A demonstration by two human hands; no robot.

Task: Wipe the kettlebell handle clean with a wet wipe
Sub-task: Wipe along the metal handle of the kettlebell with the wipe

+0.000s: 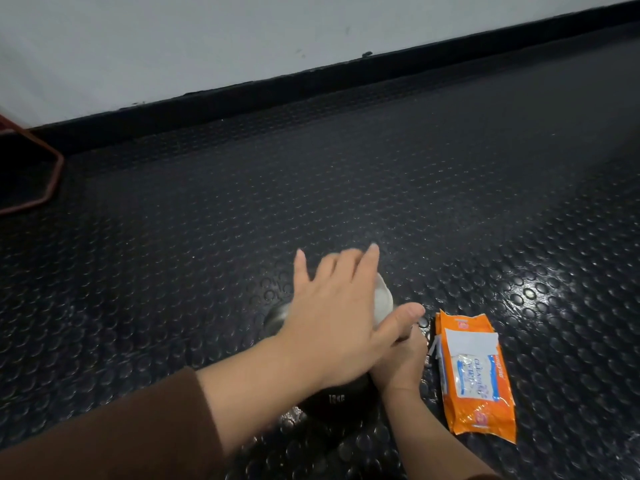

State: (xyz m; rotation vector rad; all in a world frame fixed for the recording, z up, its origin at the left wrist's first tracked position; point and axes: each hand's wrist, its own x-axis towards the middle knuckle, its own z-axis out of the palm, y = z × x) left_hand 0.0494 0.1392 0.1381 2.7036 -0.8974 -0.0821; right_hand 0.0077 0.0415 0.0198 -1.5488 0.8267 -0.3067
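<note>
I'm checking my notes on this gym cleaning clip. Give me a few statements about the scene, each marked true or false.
1. The orange wipes pack lies on the floor to the right of the kettlebell. True.
2. The left hand is balled into a fist. False: its fingers are straight and spread, over a white wipe.
3. The kettlebell stands on a wooden table. False: it stands on the dark studded floor.
4. The left arm wears a brown sleeve. True.
5. The right hand holds the wipes pack. False: the pack lies untouched, and that hand is at the kettlebell beside it.
</note>
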